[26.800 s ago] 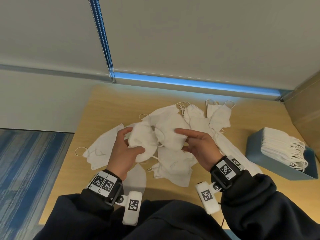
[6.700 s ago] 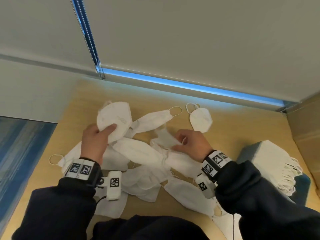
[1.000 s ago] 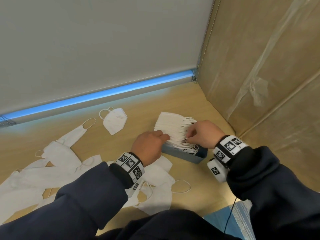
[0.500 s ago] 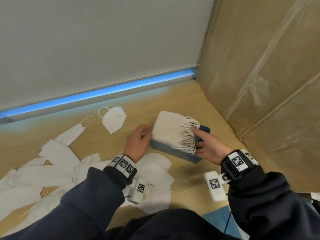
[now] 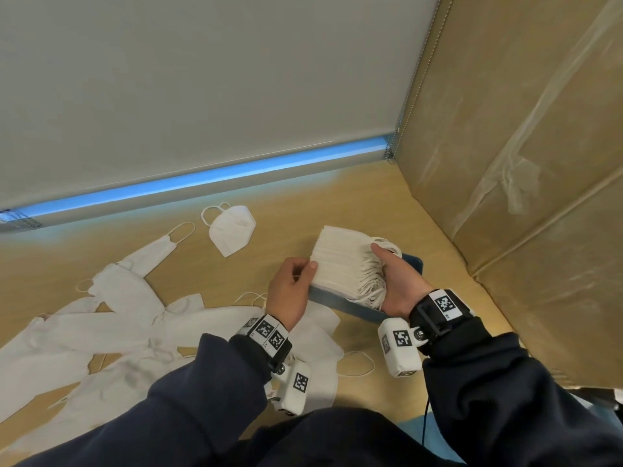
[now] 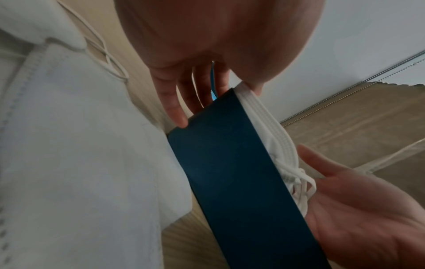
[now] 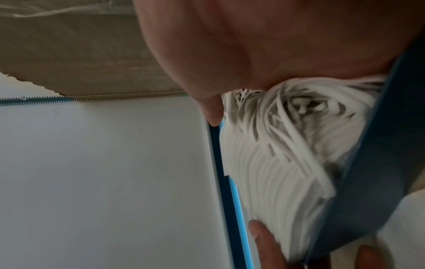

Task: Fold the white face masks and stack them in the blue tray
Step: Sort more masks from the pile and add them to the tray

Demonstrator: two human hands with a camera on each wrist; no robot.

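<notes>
A tall stack of folded white masks [image 5: 340, 264] stands in the blue tray [image 5: 347, 306] at the right of the wooden table. My left hand [image 5: 305, 269] presses the stack's left side with its thumb, and its fingers [image 6: 174, 109] reach down beside the tray's end wall [image 6: 230, 163]. My right hand [image 5: 384, 264] lies with a flat palm [image 6: 356, 209] against the ear loops [image 7: 276, 145] on the stack's right side. Several loose masks [image 5: 118, 325] lie spread out to the left. One more mask [image 5: 232, 230] sits alone towards the back.
A brown covered wall [image 5: 505, 163] rises close behind and to the right of the tray. A grey blind with a blue-lit strip [image 5: 202, 176] borders the table's [image 5: 337, 197] far edge. Another loose mask [image 5: 320, 342] lies under my left wrist.
A second ago both hands were on the top of the stack. They drew apart, and now they have closed in against its left and right sides.
</notes>
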